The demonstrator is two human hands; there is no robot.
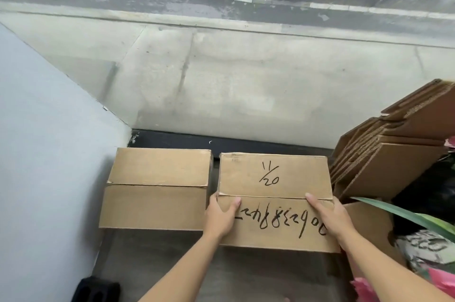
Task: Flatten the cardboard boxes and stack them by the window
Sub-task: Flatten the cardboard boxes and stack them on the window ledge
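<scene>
Two closed cardboard boxes stand side by side on the floor against the window. The right box has black handwriting on its top flaps, "11/20" on the far one. My left hand grips its near left edge, thumb on top and fingers down the side. My right hand grips the near right edge the same way. The left box is plain and untouched. A stack of flattened cardboard leans at the right, beside the held box.
A grey wall closes in the left side. The window glass and its black sill lie straight ahead. Green leaves, pink material and patterned cloth crowd the right. A black object lies at the lower left.
</scene>
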